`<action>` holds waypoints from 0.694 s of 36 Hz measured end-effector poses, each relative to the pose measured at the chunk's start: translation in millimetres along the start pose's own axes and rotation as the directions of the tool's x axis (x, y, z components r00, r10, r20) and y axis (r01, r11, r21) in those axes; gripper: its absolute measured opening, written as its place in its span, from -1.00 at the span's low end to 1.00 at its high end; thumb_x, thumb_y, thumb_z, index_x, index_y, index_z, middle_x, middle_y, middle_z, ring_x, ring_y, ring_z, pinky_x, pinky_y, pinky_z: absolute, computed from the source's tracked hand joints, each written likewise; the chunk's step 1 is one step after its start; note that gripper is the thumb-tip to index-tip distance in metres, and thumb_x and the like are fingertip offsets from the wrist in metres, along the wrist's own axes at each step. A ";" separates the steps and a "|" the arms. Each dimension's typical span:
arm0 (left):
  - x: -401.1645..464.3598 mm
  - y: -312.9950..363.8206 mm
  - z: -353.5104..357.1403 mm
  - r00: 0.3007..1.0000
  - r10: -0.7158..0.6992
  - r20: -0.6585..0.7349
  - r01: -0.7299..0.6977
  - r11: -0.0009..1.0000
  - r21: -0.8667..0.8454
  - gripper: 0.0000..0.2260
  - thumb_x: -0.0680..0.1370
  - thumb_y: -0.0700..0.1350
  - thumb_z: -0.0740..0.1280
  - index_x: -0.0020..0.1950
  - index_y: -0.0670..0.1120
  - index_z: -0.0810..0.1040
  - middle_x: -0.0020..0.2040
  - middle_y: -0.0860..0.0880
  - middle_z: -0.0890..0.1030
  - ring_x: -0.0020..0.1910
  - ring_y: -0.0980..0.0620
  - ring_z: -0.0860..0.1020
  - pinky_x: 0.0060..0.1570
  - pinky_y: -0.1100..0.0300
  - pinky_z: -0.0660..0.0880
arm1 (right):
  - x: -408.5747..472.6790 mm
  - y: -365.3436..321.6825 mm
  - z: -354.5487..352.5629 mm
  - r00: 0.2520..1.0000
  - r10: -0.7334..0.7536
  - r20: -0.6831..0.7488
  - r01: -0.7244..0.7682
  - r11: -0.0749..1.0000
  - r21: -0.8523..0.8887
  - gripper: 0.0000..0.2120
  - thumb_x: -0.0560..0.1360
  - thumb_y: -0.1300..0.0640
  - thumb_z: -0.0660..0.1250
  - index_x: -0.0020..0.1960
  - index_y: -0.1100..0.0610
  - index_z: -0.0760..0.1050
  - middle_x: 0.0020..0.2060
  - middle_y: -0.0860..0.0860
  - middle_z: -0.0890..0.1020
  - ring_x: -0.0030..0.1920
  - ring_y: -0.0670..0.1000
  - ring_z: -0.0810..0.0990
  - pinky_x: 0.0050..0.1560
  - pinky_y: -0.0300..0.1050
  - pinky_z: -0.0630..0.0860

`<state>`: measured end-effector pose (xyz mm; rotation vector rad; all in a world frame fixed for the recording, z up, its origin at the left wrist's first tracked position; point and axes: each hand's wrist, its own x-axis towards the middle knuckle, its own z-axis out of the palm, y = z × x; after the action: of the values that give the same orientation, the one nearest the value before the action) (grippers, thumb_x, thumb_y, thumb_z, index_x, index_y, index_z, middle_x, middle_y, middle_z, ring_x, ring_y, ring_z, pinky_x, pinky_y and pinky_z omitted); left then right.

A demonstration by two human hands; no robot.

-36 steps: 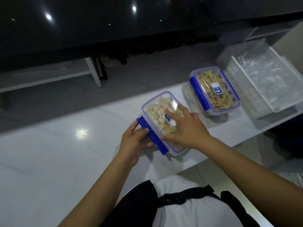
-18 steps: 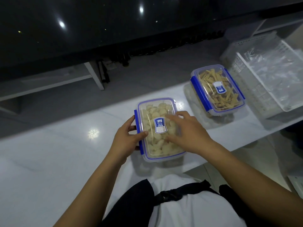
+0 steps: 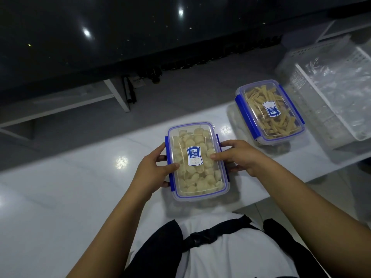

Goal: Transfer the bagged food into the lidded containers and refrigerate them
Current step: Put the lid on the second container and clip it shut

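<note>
both hands on the near container, lid on

the near container (image 3: 197, 161) sits on the white counter (image 3: 60, 197), close to its front edge and right in front of the person. it is clear plastic with a blue-rimmed lid, a blue label in the middle of the lid, and it is full of pale round pieces of food. the lid lies flat on top, and the blue clip along each long side looks folded down.

the left hand (image 3: 154, 167) grips the left long side: thumb laid over the lid's edge, fingers curled around the blue clip. the right hand (image 3: 239, 155) holds the opposite side the same way, thumb stretched across the lid towards the label, fingers wrapped on the right clip. both hands are closed on the box from either side.

further back and to the right, well apart from the first, the second container (image 3: 269, 111) stands on the same counter, lid on, filled with yellowish strips. just beside it on the right is a white slotted basket (image 3: 301, 77) with crumpled clear plastic bags (image 3: 341, 85) lying inside.
</note>
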<state>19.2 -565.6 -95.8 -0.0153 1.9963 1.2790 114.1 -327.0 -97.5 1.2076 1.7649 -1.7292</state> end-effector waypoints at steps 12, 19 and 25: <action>-1.5 1.8 2.0 0.999 -0.027 -0.019 0.027 0.999 0.018 -0.35 0.52 -0.15 0.48 0.55 0.16 0.33 0.27 -0.02 0.55 0.12 -0.08 0.60 -0.21 -0.06 0.65 | -8.9 -6.2 3.3 0.994 -0.077 -0.074 0.073 0.996 -0.043 -0.49 0.39 0.21 0.58 0.28 0.10 0.50 0.00 0.10 0.69 -0.08 0.09 0.71 -0.24 0.01 0.67; -2.0 4.4 2.3 1.000 -0.014 -0.019 0.015 0.999 0.052 -0.34 0.52 -0.17 0.48 0.55 0.15 0.32 0.25 -0.03 0.55 0.16 -0.14 0.60 -0.08 -0.20 0.65 | -7.6 -8.1 9.3 0.991 -0.095 -0.098 0.088 0.993 -0.072 -0.45 0.45 0.25 0.53 0.39 0.11 0.45 0.06 0.11 0.67 -0.03 0.14 0.69 -0.20 0.07 0.68; -0.7 5.5 4.7 1.000 0.019 -0.010 -0.017 0.993 0.113 -0.36 0.54 -0.18 0.46 0.55 0.15 0.31 0.22 -0.01 0.55 0.13 -0.13 0.61 -0.09 -0.19 0.66 | -5.5 -6.5 17.1 0.979 -0.123 -0.163 0.105 0.988 -0.114 -0.43 0.48 0.24 0.50 0.43 0.10 0.41 0.11 0.11 0.64 0.01 0.16 0.66 -0.23 0.05 0.64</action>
<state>20.3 -559.5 -92.1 0.0505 2.0797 1.1775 107.2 -343.9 -92.0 1.2628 2.0349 -1.6128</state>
